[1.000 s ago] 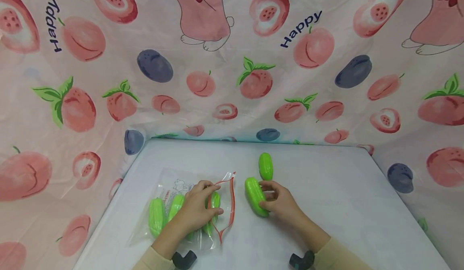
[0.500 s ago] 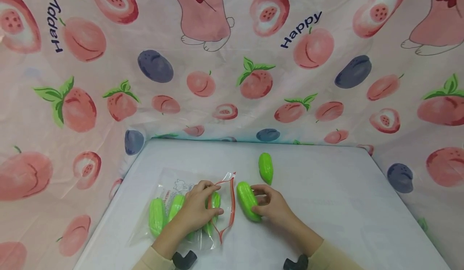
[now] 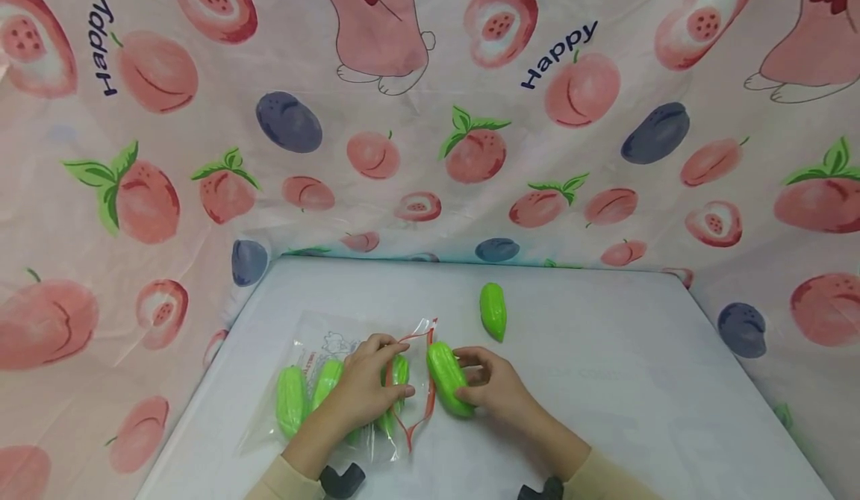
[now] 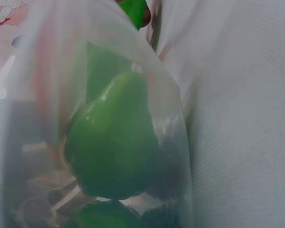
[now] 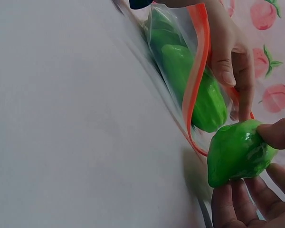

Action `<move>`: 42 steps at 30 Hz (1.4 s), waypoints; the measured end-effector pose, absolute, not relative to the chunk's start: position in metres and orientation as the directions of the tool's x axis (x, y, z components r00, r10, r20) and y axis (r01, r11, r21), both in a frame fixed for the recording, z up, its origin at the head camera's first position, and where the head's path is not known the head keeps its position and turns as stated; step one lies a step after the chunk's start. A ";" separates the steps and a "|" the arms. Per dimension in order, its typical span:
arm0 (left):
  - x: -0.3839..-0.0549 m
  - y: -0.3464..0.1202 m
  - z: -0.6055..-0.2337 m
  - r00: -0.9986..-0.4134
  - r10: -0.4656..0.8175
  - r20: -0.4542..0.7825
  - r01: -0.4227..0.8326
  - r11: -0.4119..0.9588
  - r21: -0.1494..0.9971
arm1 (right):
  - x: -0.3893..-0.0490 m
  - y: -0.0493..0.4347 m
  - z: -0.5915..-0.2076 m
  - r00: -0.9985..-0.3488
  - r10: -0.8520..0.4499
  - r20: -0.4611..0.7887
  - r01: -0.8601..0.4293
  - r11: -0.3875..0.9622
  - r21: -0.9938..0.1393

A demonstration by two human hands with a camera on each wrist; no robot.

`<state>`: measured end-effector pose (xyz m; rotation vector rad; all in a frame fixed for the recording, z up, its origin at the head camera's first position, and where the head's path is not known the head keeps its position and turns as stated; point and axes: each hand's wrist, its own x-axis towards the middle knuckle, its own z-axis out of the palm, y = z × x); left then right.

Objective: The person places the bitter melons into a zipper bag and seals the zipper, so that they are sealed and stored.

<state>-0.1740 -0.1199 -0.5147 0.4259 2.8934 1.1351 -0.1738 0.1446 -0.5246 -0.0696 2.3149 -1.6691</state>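
Observation:
A clear zip bag (image 3: 312, 328) with a red-edged mouth lies on the table, its mouth facing right. Inside are several bumpy green cucumbers (image 3: 291, 401), which look like toys. My left hand (image 3: 366, 380) rests over the bag by its mouth, thumb and fingers spread apart. In the left wrist view, a cucumber (image 4: 111, 137) shows blurred through the plastic. My right hand (image 3: 500, 388) grips another cucumber (image 3: 449, 379) between thumb and fingers, just right of the bag's mouth. The right wrist view shows this cucumber (image 5: 237, 152) with its pointed end outward, near the red edge (image 5: 197, 61).
One more green cucumber (image 3: 493, 311) lies farther back on the white table (image 3: 605, 366). A peach-printed cloth (image 3: 416, 127) hangs behind and at both sides. Black wrist mounts (image 3: 343, 480) show near the sleeves.
My right hand has moved left and slightly toward me with its cucumber, up to the bag's mouth. The left hand and the bag have stayed put.

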 end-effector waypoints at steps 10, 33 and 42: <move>-0.175 -0.120 -0.516 -0.959 0.264 0.103 0.263 0.697 0.667 | -0.173 0.133 -0.526 -0.941 -0.268 -0.206 0.110 0.333 -0.937; -0.174 -0.120 -0.517 -0.955 0.271 0.120 0.282 0.704 0.652 | -0.171 0.107 -0.529 -0.948 -0.245 -0.202 0.135 0.263 -0.955; -0.175 -0.120 -0.518 -0.954 0.270 0.132 0.290 0.712 0.639 | -0.171 0.101 -0.531 -0.946 -0.255 -0.202 0.148 0.216 -0.965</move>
